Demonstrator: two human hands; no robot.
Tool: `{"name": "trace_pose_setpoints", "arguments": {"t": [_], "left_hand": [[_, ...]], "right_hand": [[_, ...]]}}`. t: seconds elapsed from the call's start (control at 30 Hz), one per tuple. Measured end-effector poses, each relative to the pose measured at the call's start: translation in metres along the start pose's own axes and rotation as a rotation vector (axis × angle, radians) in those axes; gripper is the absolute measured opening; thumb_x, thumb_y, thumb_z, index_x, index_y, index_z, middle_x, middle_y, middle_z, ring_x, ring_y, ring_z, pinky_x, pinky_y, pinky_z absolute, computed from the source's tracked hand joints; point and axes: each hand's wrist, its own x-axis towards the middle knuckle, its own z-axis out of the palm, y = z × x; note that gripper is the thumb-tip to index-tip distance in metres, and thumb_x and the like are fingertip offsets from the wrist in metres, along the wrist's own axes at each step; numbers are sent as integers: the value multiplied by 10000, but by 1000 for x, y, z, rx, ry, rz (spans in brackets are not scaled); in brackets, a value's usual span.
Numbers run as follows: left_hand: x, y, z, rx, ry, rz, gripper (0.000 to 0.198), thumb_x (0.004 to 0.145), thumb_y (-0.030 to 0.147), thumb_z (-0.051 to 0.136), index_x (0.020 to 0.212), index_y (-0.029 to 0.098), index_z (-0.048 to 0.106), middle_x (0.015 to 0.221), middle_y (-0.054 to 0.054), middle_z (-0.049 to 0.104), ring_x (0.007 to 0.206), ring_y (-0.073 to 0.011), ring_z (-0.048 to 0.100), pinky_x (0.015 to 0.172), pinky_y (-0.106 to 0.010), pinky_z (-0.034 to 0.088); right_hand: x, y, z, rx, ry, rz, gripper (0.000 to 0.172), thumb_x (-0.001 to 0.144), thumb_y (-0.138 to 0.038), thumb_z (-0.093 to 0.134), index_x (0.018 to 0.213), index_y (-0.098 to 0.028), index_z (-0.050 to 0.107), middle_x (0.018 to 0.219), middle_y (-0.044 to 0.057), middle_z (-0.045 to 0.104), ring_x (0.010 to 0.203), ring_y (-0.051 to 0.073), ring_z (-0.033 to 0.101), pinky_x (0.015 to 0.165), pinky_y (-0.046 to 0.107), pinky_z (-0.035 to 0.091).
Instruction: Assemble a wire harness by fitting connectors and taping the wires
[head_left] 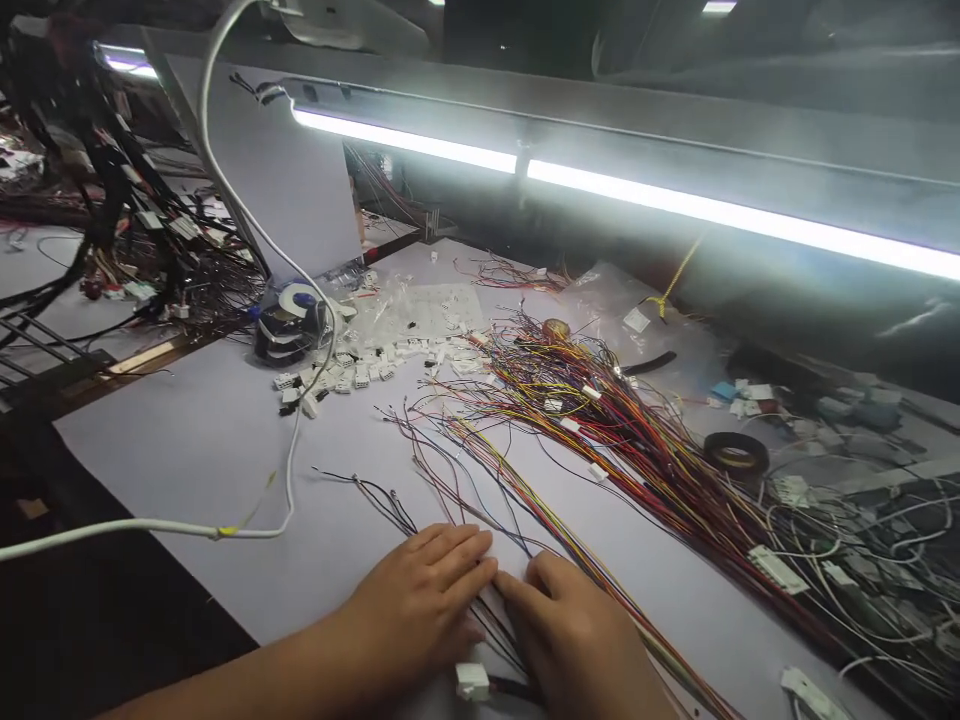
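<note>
Both of my hands are low in the middle of the head view, side by side over thin wires. My left hand [431, 590] has its fingers closed together on a few dark wires [381, 503], whose terminal ends stick out beyond the fingers. My right hand [574, 625] touches it at the fingertips, with the fingers bent inward; what they pinch is hidden. Just below, between the wrists, lies a white connector [472, 681] with a dark cable. Loose coloured wires [517, 480] run past my right hand.
A thick bundle of coloured wires [622, 430] crosses the right side. White connectors [364, 370] lie in a pile near a tape dispenser [289, 325]. Black tape [735, 455] sits at right. A white cable [289, 480] hangs across the left. A light tube [675, 197] spans above.
</note>
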Motion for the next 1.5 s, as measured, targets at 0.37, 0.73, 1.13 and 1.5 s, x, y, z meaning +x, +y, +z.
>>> {"name": "trace_pose_setpoints", "arguments": {"t": [0.37, 0.73, 1.13, 1.5], "left_hand": [[8, -39, -5, -28, 120, -313, 229, 918, 197, 480, 1119, 208, 589, 1121, -79, 627, 1045, -259, 565, 887, -465, 479], [6, -31, -14, -109, 512, -219, 277, 885, 89, 563, 1111, 250, 566, 1131, -61, 495, 928, -161, 563, 800, -308, 516], [1, -9, -6, -121, 36, 369, 155, 941, 155, 434, 959, 198, 582, 802, -33, 666, 661, -165, 565, 569, -296, 420], [-17, -62, -42, -151, 273, -434, 219, 866, 198, 475, 982, 204, 660, 1002, -73, 635, 954, -230, 566, 835, -379, 468]], "right_hand": [[4, -7, -15, 131, -90, 199, 51, 851, -199, 590, 826, -218, 549, 879, 20, 594, 828, 203, 561, 724, 317, 414], [5, -1, -7, 193, 29, 217, 176, 935, -252, 440, 861, -237, 599, 866, 12, 667, 806, 186, 624, 712, 292, 438], [8, 5, -13, 304, 50, 354, 265, 940, -365, 426, 1083, -244, 614, 822, 19, 712, 770, 204, 673, 668, 302, 481], [9, 5, -12, 308, 37, 367, 263, 919, -325, 441, 1096, -246, 619, 802, 17, 701, 772, 210, 663, 664, 307, 476]]}}
